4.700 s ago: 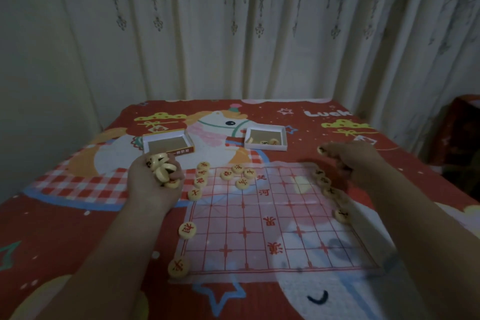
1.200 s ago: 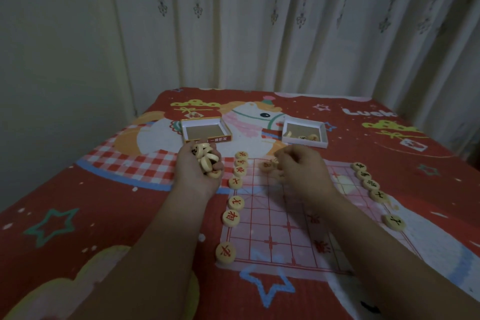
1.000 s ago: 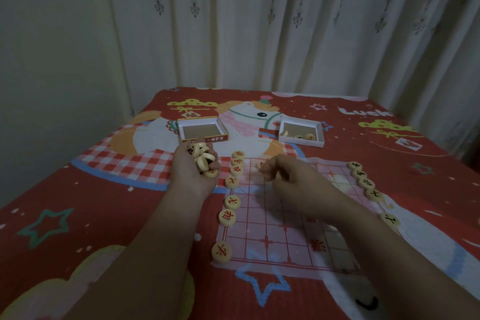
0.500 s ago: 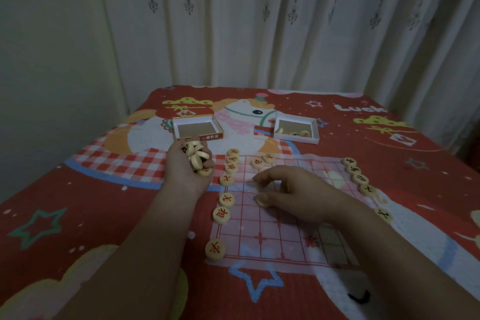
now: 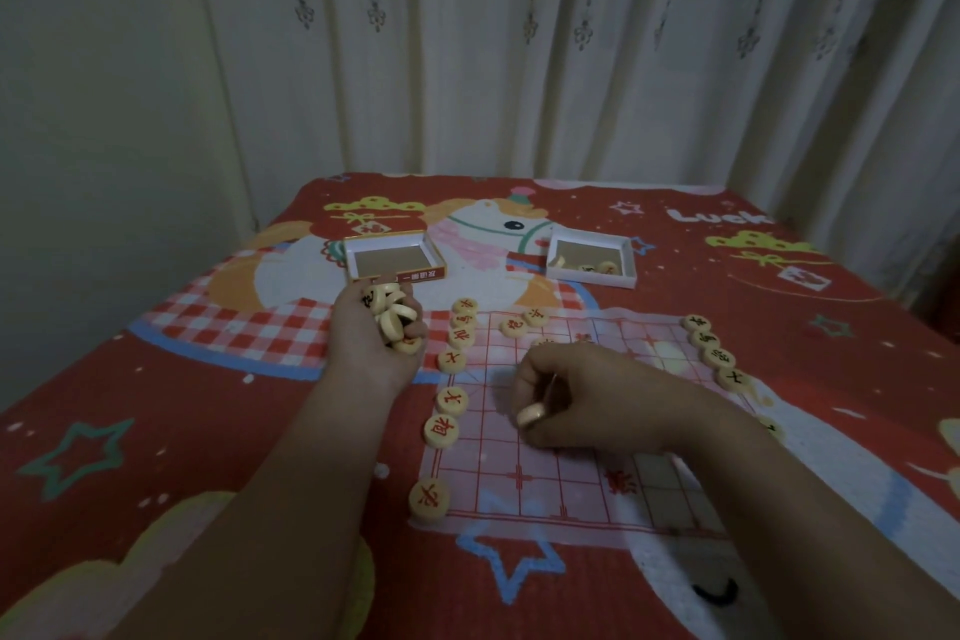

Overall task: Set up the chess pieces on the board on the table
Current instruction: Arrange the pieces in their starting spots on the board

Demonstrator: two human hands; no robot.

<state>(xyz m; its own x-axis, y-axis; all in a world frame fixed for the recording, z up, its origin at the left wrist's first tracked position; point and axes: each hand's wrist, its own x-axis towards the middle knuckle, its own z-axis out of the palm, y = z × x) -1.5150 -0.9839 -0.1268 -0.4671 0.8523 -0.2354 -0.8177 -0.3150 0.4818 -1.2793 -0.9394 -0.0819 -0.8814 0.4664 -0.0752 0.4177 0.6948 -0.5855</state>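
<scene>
A thin red-lined chess board sheet (image 5: 550, 478) lies on the red cartoon cloth. Round cream pieces with red characters line its left edge (image 5: 441, 430), and a row with dark characters runs along its right edge (image 5: 719, 358). Two more pieces (image 5: 523, 322) sit near the board's far side. My left hand (image 5: 375, 338) is raised left of the board and grips a handful of several pieces (image 5: 390, 314). Over the board's middle left, my right hand (image 5: 582, 398) pinches a single piece (image 5: 531, 414) low over the grid.
Beyond the board stand two open shallow boxes: an orange-edged one (image 5: 395, 259) on the left and a white one (image 5: 591, 261) holding a few pieces on the right. A curtain hangs behind the table (image 5: 156, 411), a wall on the left.
My right hand came back from the board's far side with a piece and moved toward me over the middle left of the grid. The left hand stayed put with its handful.
</scene>
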